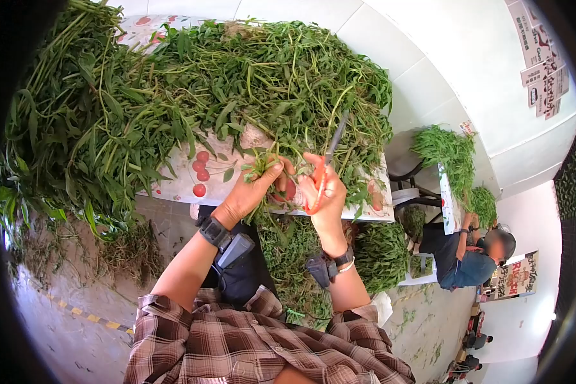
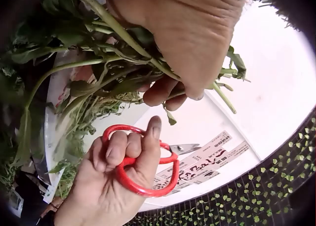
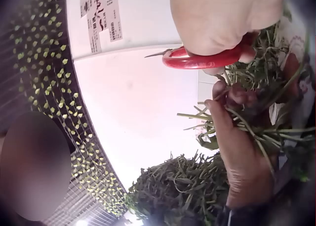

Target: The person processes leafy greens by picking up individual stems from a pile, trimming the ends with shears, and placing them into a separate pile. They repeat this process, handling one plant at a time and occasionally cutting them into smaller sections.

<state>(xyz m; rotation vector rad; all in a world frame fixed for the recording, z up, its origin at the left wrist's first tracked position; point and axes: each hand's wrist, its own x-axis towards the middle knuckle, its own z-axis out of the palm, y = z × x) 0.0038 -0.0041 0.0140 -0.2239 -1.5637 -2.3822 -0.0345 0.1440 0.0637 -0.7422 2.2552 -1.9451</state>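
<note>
A small bunch of green stems (image 2: 118,33) is pinched between the thumb and fingers of my left hand (image 1: 253,191), above the table's front edge. In the left wrist view the cut-looking stem ends stick out past the left thumb. Just to the right, my right hand (image 1: 327,195) grips the red-handled scissors (image 2: 148,191), fingers curled through and round the loops. The blades point away from me in the head view, apart from the held stems. A large heap of leafy stems (image 1: 256,77) covers most of the table (image 1: 179,182) beyond both hands.
Piles of greens (image 1: 381,256) lie below the table, and loose stems (image 1: 128,249) are scattered on the floor at left. At right, a person in a dark cap (image 1: 470,259) is at another table (image 1: 448,198) with greens. A white wall (image 1: 467,57) stands beyond.
</note>
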